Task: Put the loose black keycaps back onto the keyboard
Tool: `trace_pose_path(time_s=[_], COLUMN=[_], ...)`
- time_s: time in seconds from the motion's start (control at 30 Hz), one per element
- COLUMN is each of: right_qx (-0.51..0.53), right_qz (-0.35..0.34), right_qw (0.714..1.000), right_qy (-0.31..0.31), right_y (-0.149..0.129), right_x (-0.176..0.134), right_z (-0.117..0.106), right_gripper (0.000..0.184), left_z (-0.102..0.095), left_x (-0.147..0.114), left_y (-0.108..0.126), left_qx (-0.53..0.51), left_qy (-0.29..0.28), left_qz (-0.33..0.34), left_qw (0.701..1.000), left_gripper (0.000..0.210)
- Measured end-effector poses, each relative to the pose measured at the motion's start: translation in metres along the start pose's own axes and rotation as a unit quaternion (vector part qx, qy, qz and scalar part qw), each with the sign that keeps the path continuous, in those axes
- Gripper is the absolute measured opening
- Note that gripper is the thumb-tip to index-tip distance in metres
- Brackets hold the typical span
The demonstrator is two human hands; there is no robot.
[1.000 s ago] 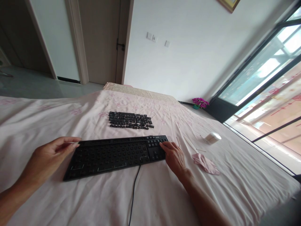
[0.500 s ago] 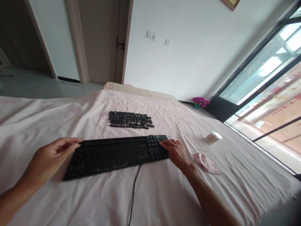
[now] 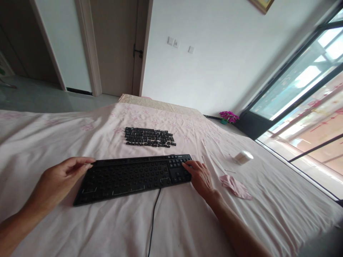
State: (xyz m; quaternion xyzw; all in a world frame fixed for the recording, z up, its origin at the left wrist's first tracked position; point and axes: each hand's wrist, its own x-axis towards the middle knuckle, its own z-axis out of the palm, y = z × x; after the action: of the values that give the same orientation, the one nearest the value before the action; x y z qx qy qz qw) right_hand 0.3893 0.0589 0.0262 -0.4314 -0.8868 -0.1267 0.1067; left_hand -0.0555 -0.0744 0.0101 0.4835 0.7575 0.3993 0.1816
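A black keyboard [image 3: 128, 176] lies tilted on the bedcover, most of its main key area stripped of keycaps, while caps remain on the number pad. My left hand [image 3: 60, 178] pinches its upper left corner between thumb and fingers. At the other end, my right hand [image 3: 200, 175] grips the right edge, with fingertips over the number pad keys and the thumb side partly hidden. Beyond the keyboard, loose black keycaps [image 3: 147, 136] are laid out in rows. A black cable [image 3: 152, 223] runs from the keyboard's near edge toward me.
To the right lie a crumpled pink cloth [image 3: 235, 186], a white cylindrical container [image 3: 243, 157] on its side and a few thin cotton swabs [image 3: 229, 171]. A pale pink flowered bedcover [image 3: 214, 228] spreads beneath everything. Purple flowers [image 3: 229, 117] stand by the glass door.
Both hands keep nearly the same places on the keyboard. The view has shifted very slightly; nothing else has visibly moved.
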Motion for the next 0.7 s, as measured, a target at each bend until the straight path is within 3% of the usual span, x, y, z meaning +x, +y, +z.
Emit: trace_pose_path(time_s=[0.2,0.57,0.7], right_qx=[0.037,0.025,0.057], right_qz=[0.014,-0.026,-0.008], right_qw=[0.999,0.999,0.998], right_qy=[0.008,-0.034,-0.016], right_y=[0.003,-0.007,-0.008], right_x=[-0.001,0.015,0.010], right_z=[0.002,-0.020,-0.015], right_gripper=[0.048,0.035,0.042], left_z=[0.004,0.005,0.005], left_x=[0.001,0.000,-0.001], left_y=[-0.002,0.001,0.001], left_qx=[0.000,0.016,0.016], left_qy=[-0.011,-0.011,-0.012], left_qz=[0.003,-0.003,-0.003], left_qw=[1.000,1.000,1.000], left_gripper=[0.043,0.042,0.042])
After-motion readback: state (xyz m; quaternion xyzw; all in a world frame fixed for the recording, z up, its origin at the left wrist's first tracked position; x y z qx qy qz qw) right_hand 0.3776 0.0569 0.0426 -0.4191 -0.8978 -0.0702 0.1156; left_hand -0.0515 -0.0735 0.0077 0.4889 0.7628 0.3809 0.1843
